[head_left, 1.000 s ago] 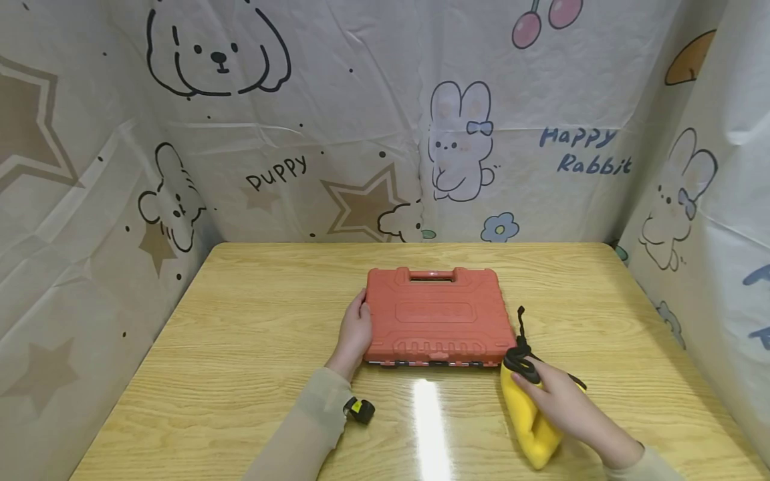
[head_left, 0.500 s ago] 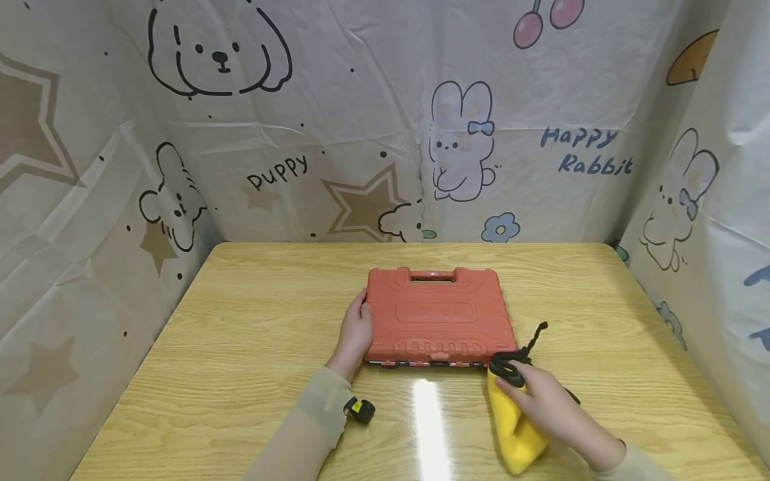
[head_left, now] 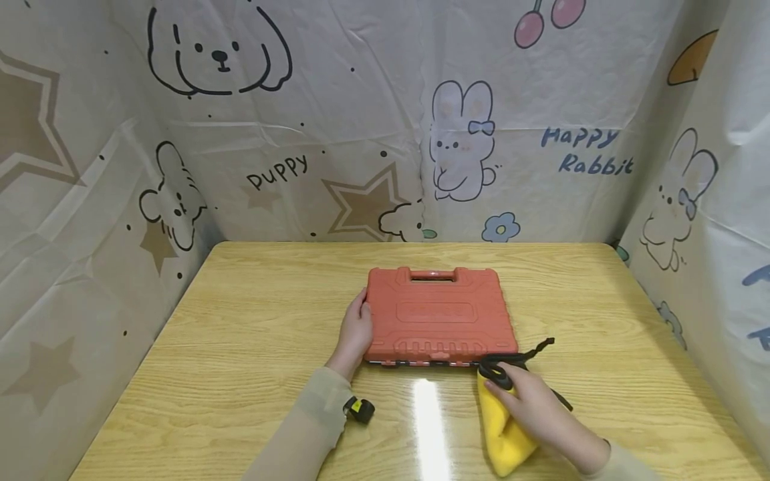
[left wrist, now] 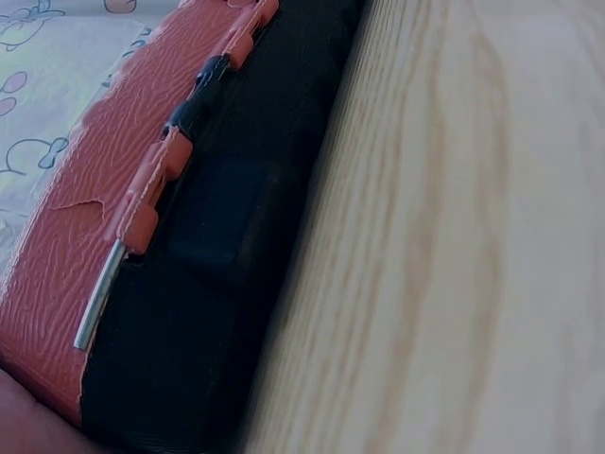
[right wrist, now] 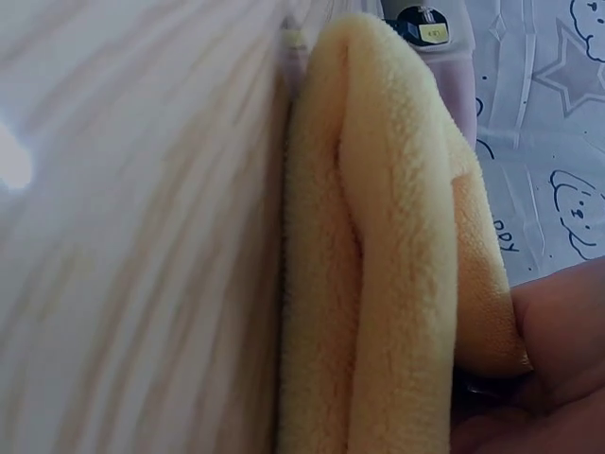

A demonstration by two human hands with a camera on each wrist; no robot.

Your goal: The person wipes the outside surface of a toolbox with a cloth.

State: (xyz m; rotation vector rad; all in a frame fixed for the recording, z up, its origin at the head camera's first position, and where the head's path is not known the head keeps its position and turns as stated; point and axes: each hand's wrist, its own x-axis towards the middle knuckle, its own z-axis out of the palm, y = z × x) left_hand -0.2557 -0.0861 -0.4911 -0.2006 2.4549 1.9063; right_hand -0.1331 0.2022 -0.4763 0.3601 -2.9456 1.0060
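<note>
A red plastic carrying case [head_left: 439,310] lies flat on the table, handle at the far side. Its near side is black with red hinge pieces, shown close up in the left wrist view. My left hand [head_left: 356,331] rests against the case's left side. At the near right corner, my right hand [head_left: 532,401] grips a folded yellow fleecy cloth [head_left: 498,431] by its top, where black edging and a thin dark cord bunch up. The cloth's top overlaps the case's front edge in the head view. Folded layers of the cloth [right wrist: 397,236] fill the right wrist view.
The wood-grain table [head_left: 259,300] extends to both sides of the case. A printed white curtain [head_left: 337,133] encloses its back and sides. On the left sleeve is a small black and yellow device [head_left: 361,409].
My right hand has moved left with the yellow cloth along the front of the case, and the cord end has swung down to the right. The left hand and the case have stayed put.
</note>
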